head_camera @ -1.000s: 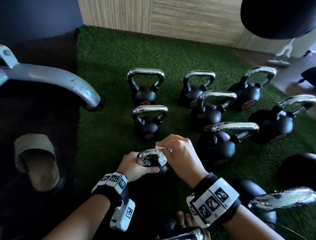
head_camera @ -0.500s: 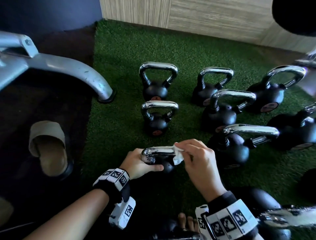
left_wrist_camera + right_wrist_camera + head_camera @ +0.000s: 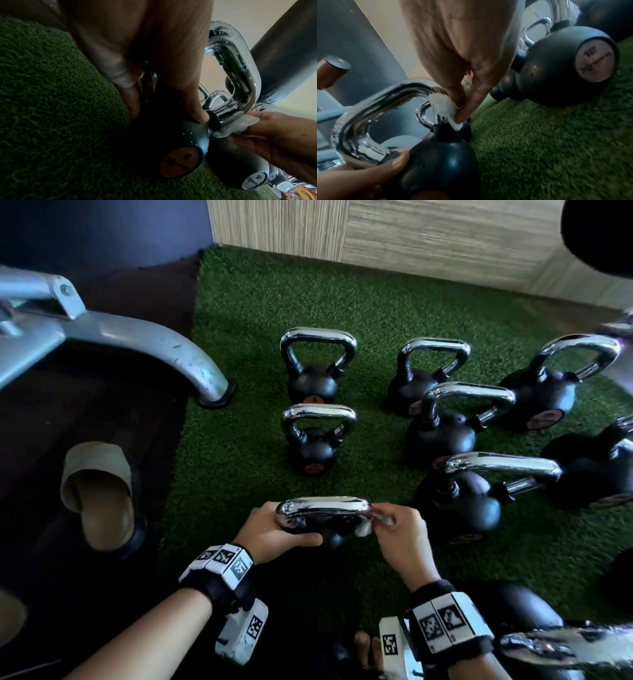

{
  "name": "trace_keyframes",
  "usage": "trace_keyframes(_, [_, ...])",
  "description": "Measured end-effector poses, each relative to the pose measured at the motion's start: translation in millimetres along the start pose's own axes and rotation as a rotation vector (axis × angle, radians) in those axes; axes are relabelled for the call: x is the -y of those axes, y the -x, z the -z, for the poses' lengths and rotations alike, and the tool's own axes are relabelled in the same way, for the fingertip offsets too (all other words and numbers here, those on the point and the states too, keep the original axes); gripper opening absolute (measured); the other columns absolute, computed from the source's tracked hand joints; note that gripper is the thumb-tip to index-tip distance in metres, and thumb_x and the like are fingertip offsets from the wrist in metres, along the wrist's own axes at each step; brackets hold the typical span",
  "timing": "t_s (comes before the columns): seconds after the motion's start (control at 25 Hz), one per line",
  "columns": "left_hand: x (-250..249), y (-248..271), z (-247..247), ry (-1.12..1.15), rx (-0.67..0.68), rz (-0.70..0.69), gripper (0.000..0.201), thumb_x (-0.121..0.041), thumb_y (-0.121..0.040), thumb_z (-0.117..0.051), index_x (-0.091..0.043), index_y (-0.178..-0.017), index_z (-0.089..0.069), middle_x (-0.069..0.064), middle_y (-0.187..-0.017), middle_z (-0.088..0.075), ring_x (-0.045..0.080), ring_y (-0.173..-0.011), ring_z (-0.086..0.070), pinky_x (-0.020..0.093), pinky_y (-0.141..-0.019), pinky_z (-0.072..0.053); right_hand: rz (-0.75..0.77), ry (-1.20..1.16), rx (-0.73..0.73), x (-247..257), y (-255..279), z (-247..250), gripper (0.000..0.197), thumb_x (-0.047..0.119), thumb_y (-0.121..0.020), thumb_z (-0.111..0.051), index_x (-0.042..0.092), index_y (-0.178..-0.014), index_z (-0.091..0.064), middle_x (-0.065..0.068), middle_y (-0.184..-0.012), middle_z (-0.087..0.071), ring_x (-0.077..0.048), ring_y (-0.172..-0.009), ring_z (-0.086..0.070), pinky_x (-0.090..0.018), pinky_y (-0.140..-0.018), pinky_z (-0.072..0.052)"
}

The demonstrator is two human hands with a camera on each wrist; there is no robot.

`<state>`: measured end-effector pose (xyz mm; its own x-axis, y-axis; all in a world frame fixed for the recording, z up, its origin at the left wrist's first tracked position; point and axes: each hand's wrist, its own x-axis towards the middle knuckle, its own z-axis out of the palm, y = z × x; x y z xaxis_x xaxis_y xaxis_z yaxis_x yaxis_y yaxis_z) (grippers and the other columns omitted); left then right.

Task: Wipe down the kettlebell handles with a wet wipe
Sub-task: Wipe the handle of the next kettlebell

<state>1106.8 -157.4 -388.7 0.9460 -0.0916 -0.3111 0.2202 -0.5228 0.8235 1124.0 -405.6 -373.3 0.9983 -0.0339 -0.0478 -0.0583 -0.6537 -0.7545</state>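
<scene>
A small black kettlebell (image 3: 330, 537) with a wet chrome handle (image 3: 325, 506) stands on the green turf just in front of me. My left hand (image 3: 274, 534) grips its black body (image 3: 180, 135) from the left, thumb across the front. My right hand (image 3: 399, 530) pinches a crumpled white wet wipe (image 3: 364, 529) against the right leg of the handle (image 3: 426, 108), near the collar. The wipe (image 3: 446, 108) is wrapped round the chrome between thumb and fingertips. The wipe (image 3: 240, 125) also shows in the left wrist view.
Several more black kettlebells with chrome handles stand on the turf (image 3: 239, 412) beyond and to the right, the nearest (image 3: 469, 501) close beside my right hand. A grey machine leg (image 3: 164, 344) and a beige slipper (image 3: 99, 494) are on the dark floor at left. A wood-panel wall (image 3: 411, 231) runs behind.
My right hand slid the wipe from the middle of the handle's top bar rightward and down to its right leg. The left hand kept its hold on the body.
</scene>
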Motion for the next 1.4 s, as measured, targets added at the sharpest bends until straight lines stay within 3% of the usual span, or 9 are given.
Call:
trace_keyframes(0.16, [0, -2, 6, -0.049, 0.048, 0.005, 0.055, -0.047, -0.061, -0.094, -0.039, -0.113, -0.075, -0.025, -0.101, -0.076, -0.016, -0.099, -0.065, 0.002, -0.086, -0.044, -0.069, 0.004, 0.015, -3, -6, -4, 0.025, 0.003, -0.083, -0.069, 0.024, -0.087, -0.081, 0.008, -0.072, -0.074, 0.002, -0.062, -0.062, -0.008, -0.055, -0.039])
trace_keyframes(0.32, [2, 2, 33, -0.147, 0.142, -0.002, 0.05, -0.006, -0.079, -0.079, -0.027, -0.123, -0.069, -0.008, -0.122, -0.072, 0.002, -0.113, -0.065, 0.03, -0.104, -0.052, 0.0, -0.025, -0.172, 28, -2, 31, 0.019, 0.008, -0.084, -0.074, 0.026, -0.088, -0.079, 0.014, -0.079, -0.074, 0.011, -0.074, -0.063, -0.001, -0.063, -0.042])
trace_keyframes(0.52, [-51, 35, 75, 0.061, -0.303, -0.171, 0.032, -0.004, -0.093, -0.067, -0.024, -0.117, -0.074, -0.008, -0.1, -0.078, 0.005, -0.089, -0.075, 0.022, -0.079, -0.06, 0.266, -0.175, -0.319, 85, 9, 54, 0.017, 0.011, -0.086, -0.075, 0.026, -0.091, -0.07, 0.013, -0.083, -0.073, -0.004, -0.078, -0.065, -0.015, -0.07, -0.047])
trace_keyframes(0.64, [-102, 46, 74, 0.415, -0.074, -0.076, 0.019, -0.013, -0.097, -0.065, -0.01, -0.113, -0.074, 0.007, -0.097, -0.079, 0.022, -0.088, -0.077, 0.028, -0.075, -0.064, 0.379, -0.279, -0.243, 111, 12, 47, 0.018, 0.01, -0.086, -0.076, 0.026, -0.091, -0.069, 0.011, -0.085, -0.073, -0.009, -0.078, -0.068, -0.024, -0.071, -0.05])
trace_keyframes(0.76, [-126, 45, 67, 0.66, 0.165, 0.073, 0.034, -0.029, -0.102, -0.053, -0.003, -0.106, -0.075, 0.015, -0.096, -0.078, 0.02, -0.081, -0.077, 0.027, -0.076, -0.063, 0.422, -0.297, -0.129, 121, 13, 37, 0.016, 0.017, -0.083, -0.081, 0.027, -0.09, -0.071, 0.01, -0.085, -0.073, -0.01, -0.081, -0.069, -0.029, -0.073, -0.054])
trace_keyframes(0.92, [-120, 42, 61, 0.845, 0.177, 0.107, 0.034, -0.029, -0.097, -0.054, -0.003, -0.102, -0.075, 0.016, -0.094, -0.077, 0.017, -0.078, -0.076, 0.024, -0.07, -0.062, 0.496, -0.214, -0.096, 122, 13, 29, 0.015, 0.03, -0.072, -0.089, 0.033, -0.084, -0.08, 0.016, -0.094, -0.066, -0.01, -0.098, -0.061, -0.027, -0.082, -0.05])
trace_keyframes(1.12, [-107, 46, 60, 0.966, 0.216, 0.141, 0.032, -0.018, -0.08, -0.07, -0.002, -0.107, -0.078, 0.019, -0.105, -0.076, 0.018, -0.082, -0.076, 0.026, -0.083, -0.06, 0.486, -0.197, -0.068, 126, 19, 29, 0.04, 0.036, -0.063, -0.093, 0.032, -0.096, -0.072, 0.014, -0.08, -0.072, -0.009, -0.083, -0.068, -0.027, -0.08, -0.051])
trace_keyframes(1.28, [-106, 52, 54, 0.828, 0.059, 0.039, 0.023, -0.006, -0.079, -0.074, -0.009, -0.101, -0.079, 0.012, -0.1, -0.079, 0.018, -0.084, -0.076, 0.027, -0.08, -0.062, 0.451, -0.259, 0.091, 104, 19, 46, 0.072, 0.038, -0.061, -0.096, 0.034, -0.124, -0.059, 0.01, -0.101, -0.075, -0.012, -0.092, -0.069, -0.022, -0.082, -0.05])
trace_keyframes(1.4, [-101, 57, 50, 0.167, -0.326, -0.331, 0.015, -0.012, -0.088, -0.076, -0.021, -0.099, -0.081, -0.013, -0.09, -0.079, -0.002, -0.084, -0.073, 0.015, -0.079, -0.056, 0.287, -0.36, 0.054, 51, 6, 42, 0.06, 0.003, -0.078, -0.079, 0.042, -0.12, -0.061, 0.006, -0.101, -0.075, -0.026, -0.089, -0.069, -0.03, -0.076, -0.053])
